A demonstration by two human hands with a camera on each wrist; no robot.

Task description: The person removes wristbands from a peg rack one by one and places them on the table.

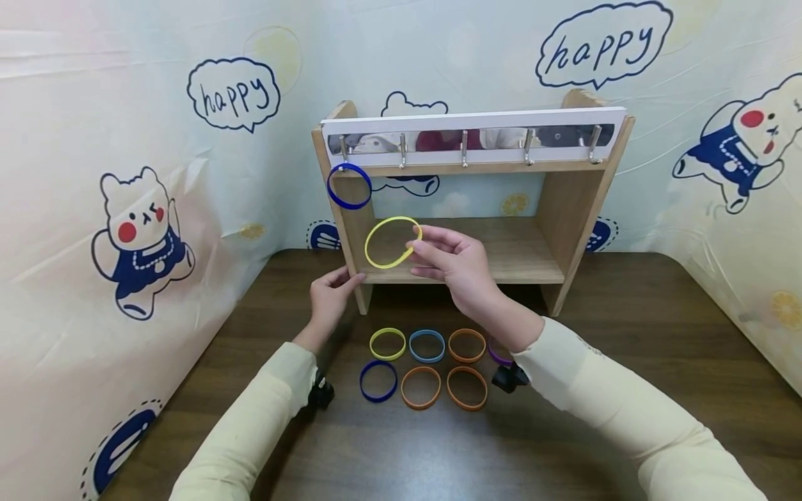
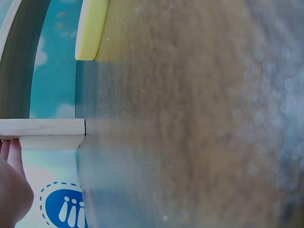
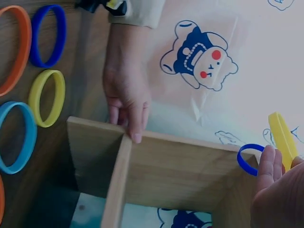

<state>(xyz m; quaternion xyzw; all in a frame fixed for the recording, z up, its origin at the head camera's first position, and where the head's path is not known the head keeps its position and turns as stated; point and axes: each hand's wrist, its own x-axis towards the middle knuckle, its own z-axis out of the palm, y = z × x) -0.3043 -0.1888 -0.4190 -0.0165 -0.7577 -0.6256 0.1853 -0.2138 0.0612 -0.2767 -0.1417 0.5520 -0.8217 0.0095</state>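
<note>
My right hand pinches a yellow silicone wristband between thumb and fingers, in front of the left part of a small wooden shelf. Lower down, my left hand grips the front edge of the shelf's left side panel, its thumb over the edge in the right wrist view. A dark blue wristband hangs from the leftmost metal hook, just above and left of the yellow one. At its edge, the left wrist view catches part of the left hand below a wooden board.
Two rows of wristbands lie on the dark wooden table before the shelf: yellow, light blue, dark blue, several orange and a purple one partly behind the right wrist. Other hooks line the rail. A printed curtain stands behind.
</note>
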